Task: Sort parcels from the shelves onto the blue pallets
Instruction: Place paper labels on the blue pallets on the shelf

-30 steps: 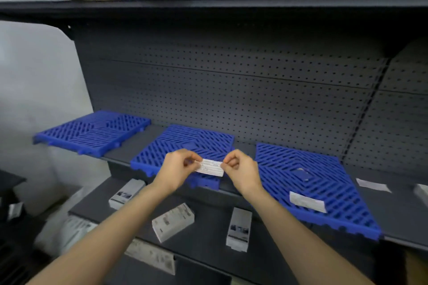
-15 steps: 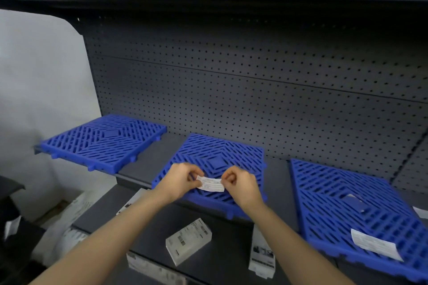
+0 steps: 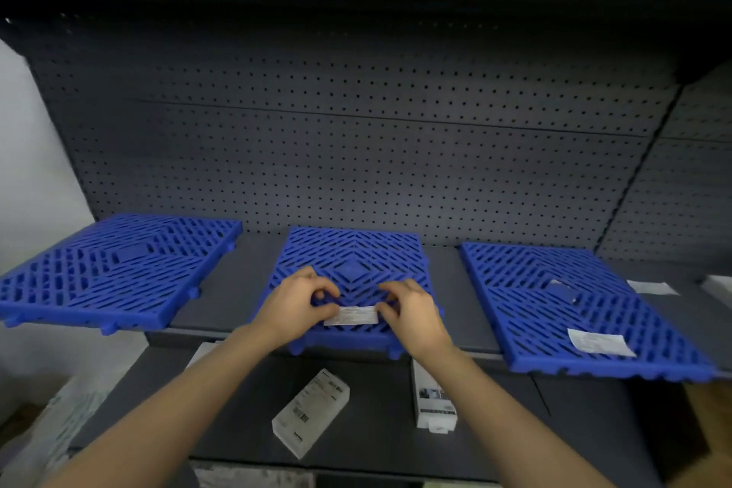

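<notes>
Paper label (image 3: 350, 315) pinched at both ends between left hand (image 3: 295, 307) and right hand (image 3: 412, 315), over middle blue pallet (image 3: 352, 250) front edge. Likely light, floppy, tearable; grip ends.

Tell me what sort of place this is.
Likely a stockroom or parcel-sorting area: dark metal shelving with a pegboard back, blue pallets laid along one shelf, and small labelled boxes on the shelf below.
</notes>
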